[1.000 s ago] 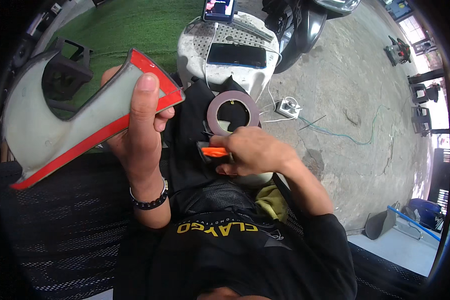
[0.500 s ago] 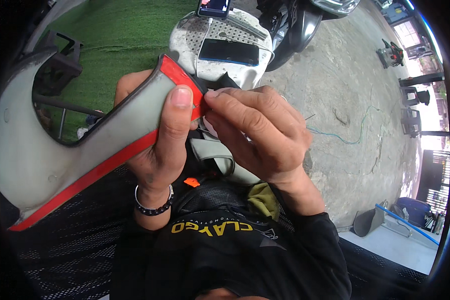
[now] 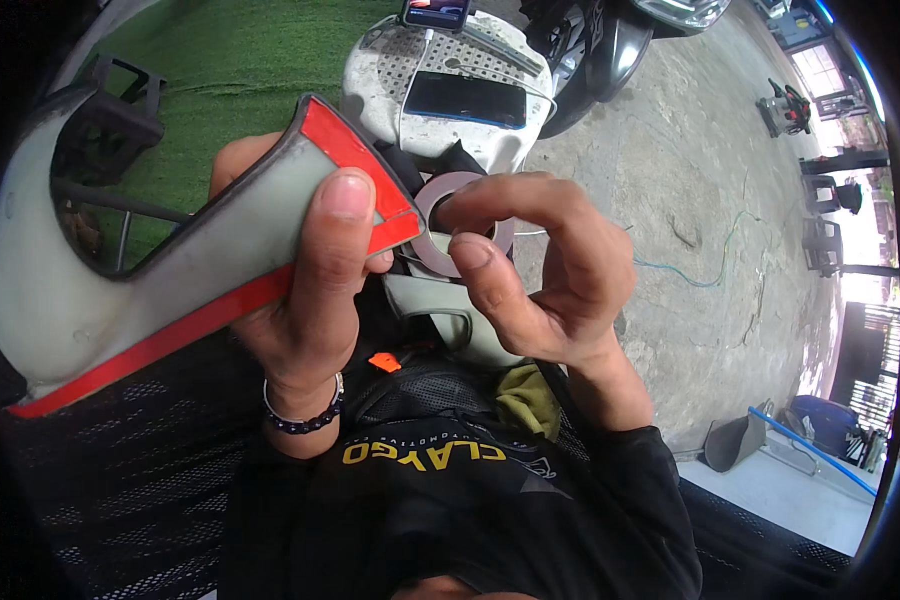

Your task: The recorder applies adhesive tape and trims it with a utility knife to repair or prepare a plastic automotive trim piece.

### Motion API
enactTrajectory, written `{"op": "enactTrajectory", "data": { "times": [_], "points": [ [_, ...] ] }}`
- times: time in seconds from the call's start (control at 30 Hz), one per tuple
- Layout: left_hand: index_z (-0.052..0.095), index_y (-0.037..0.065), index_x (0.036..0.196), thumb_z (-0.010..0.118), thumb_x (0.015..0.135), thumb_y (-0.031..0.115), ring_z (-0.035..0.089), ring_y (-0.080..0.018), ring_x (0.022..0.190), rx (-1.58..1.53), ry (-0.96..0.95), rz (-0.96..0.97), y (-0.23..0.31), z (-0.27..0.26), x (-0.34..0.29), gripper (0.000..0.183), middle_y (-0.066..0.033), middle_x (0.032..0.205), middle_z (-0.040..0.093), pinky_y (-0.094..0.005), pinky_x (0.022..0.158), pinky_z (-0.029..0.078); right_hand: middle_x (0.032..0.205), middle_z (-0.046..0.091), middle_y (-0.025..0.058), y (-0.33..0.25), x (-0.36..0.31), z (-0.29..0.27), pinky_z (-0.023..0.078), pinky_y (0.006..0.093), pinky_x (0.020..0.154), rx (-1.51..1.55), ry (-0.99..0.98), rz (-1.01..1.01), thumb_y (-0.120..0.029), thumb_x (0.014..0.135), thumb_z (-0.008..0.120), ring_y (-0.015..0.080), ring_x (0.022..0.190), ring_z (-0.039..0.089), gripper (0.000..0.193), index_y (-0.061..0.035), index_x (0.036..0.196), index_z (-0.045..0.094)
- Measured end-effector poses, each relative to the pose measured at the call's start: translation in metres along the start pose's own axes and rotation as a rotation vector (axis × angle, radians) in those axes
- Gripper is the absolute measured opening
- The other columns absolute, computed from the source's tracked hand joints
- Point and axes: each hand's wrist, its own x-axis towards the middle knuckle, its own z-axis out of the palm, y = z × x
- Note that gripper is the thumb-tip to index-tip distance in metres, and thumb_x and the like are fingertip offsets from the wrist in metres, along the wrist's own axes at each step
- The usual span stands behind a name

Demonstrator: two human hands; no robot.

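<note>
My left hand [image 3: 320,270] grips a pale grey curved plastic trim piece [image 3: 160,255], its thumb pressed on the face and its fingers behind. Red-backed tape [image 3: 340,140] covers the end of the piece, and another red strip [image 3: 180,340] runs along its lower edge. Just right of the taped corner, my right hand [image 3: 560,270] has its thumb and index finger apart, with nothing visible between them. Its index fingertip overlaps a roll of tape [image 3: 432,250] with a greyish-pink rim. The hand's other fingers are mostly hidden.
A white stool [image 3: 370,85] ahead carries a dark phone [image 3: 465,100], a lit phone [image 3: 435,12] and a cable. Another pale trim piece [image 3: 490,325], an orange bit [image 3: 384,362] and an olive cloth [image 3: 528,400] lie near my lap. A motorcycle [image 3: 605,60] stands beyond.
My right hand has come off the taped corner, and its thumb and index finger have parted. The tape roll now shows beside it. The trim piece has shifted slightly left and tilted.
</note>
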Motion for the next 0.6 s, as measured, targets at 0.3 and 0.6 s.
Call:
{"op": "enactTrajectory", "data": {
  "times": [0.3, 0.6],
  "points": [
    [0.043, 0.005, 0.086, 0.054, 0.083, 0.023, 0.039, -0.0066, 0.044, -0.044, -0.137, -0.005, -0.009, -0.006, -0.003, 0.022, -0.0012, 0.056, 0.046, -0.0191, 0.041, 0.027, 0.064, 0.061, 0.0050, 0.001, -0.001, 0.009, 0.045, 0.0237, 0.057, 0.369, -0.105, 0.317, -0.006, 0.076, 0.063, 0.0121, 0.061, 0.059, 0.009, 0.0004, 0.082, 0.062],
    [0.043, 0.004, 0.084, 0.054, 0.083, 0.018, 0.038, -0.0063, 0.045, 0.007, -0.192, 0.044, -0.022, -0.010, -0.007, 0.017, -0.0012, 0.057, 0.046, -0.0193, 0.042, 0.028, 0.060, 0.055, 0.0017, 0.011, -0.006, 0.011, 0.041, 0.0227, 0.053, 0.468, -0.175, 0.414, -0.006, 0.078, 0.059, 0.0068, 0.056, 0.051, 0.008, 0.0000, 0.073, 0.056]
  ]
}}
